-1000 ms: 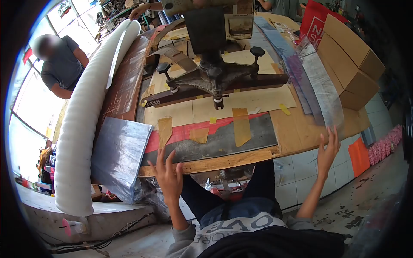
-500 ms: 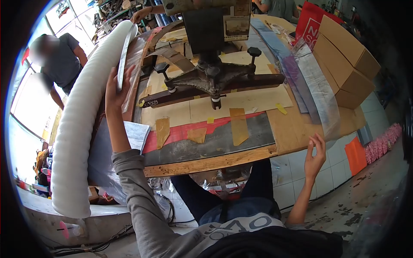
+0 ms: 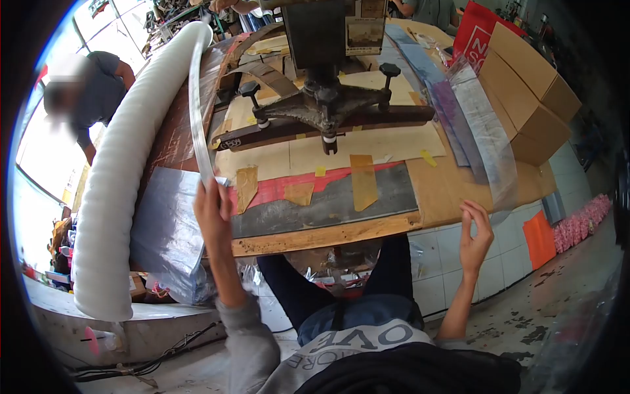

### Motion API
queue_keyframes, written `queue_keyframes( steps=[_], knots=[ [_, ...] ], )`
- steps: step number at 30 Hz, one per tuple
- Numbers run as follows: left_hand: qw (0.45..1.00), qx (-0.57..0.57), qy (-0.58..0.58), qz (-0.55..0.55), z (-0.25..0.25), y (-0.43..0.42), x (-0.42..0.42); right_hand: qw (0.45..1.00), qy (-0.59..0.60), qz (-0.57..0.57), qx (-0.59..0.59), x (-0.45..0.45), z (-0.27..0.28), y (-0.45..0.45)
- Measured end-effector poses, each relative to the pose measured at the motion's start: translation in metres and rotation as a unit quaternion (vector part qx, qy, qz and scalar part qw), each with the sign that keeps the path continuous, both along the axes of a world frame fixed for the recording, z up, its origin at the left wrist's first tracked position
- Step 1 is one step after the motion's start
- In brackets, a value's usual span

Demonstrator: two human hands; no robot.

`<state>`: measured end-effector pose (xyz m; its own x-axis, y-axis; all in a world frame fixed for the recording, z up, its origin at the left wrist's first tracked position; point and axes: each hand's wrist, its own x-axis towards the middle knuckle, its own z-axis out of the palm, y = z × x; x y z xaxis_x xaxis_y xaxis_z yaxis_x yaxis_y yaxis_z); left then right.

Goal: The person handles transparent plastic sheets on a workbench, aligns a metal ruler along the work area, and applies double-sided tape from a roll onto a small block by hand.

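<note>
A person's left hand (image 3: 214, 205) closes its fingers around the near end of a long, shiny strip (image 3: 196, 118) above the near left part of a cluttered worktable (image 3: 318, 238). The strip stretches away along the table's left side, its far end beside the far end of a white, ribbed foam roll (image 3: 121, 177). The right hand (image 3: 477, 238) is raised at the near right edge, fingers bent and partly open, close to a clear plastic sheet (image 3: 487, 125); whether it grips or touches the sheet cannot be told. Between the hands, a dark machine head (image 3: 326, 115) with two black knobs stands over a pale board (image 3: 289, 161), where pieces of yellow-brown tape (image 3: 363, 182) lie across red and dark grey material (image 3: 315, 210). Bluish plastic film (image 3: 167, 220) lies beside the left hand. Open cardboard boxes (image 3: 525, 98) and a red bag (image 3: 474, 33) occupy the far right, with an orange sheet (image 3: 539, 240) below the table's right edge. A co-worker in a dark shirt (image 3: 98, 88) leans beyond the roll, at left.
</note>
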<state>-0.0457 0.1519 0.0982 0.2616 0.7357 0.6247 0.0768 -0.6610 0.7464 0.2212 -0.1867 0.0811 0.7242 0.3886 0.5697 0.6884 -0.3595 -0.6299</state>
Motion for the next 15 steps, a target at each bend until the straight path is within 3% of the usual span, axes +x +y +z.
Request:
queue_keyframes(
  steps=[1,2,3,6,8,9,11,13,15],
  knots=[
    [0.986,0.142,0.075,0.044,-0.013,-0.019,-0.008,0.999,0.015,0.03,0.006,-0.008,0.004,0.011],
    [0.999,-0.033,-0.019,-0.012,-0.016,-0.051,-0.01,0.998,0.027,0.06,0.014,-0.016,0.01,0.024],
    [0.969,-0.209,-0.111,-0.067,-0.019,-0.084,-0.01,0.994,0.003,0.111,0.01,-0.024,0.016,0.036],
    [0.964,-0.215,-0.157,-0.021,-0.058,-0.141,-0.011,0.955,-0.125,0.27,-0.008,-0.057,0.044,0.086],
    [0.964,-0.196,-0.178,0.022,-0.077,-0.174,-0.008,0.874,-0.269,0.404,0.011,-0.097,0.069,0.124],
    [0.966,-0.18,-0.18,0.054,-0.085,-0.189,-0.004,0.83,-0.238,0.503,0.04,-0.126,0.08,0.136],
    [0.972,-0.13,-0.172,0.098,-0.113,-0.203,-0.004,0.703,-0.54,0.456,0.074,-0.168,0.085,0.174],
    [0.98,-0.068,-0.145,0.121,-0.14,-0.208,-0.012,0.624,-0.635,0.456,-0.003,-0.208,0.085,0.182],
    [0.985,-0.058,-0.143,0.082,-0.146,-0.211,-0.024,0.625,-0.642,0.441,-0.047,-0.222,0.084,0.174]
  ],
)
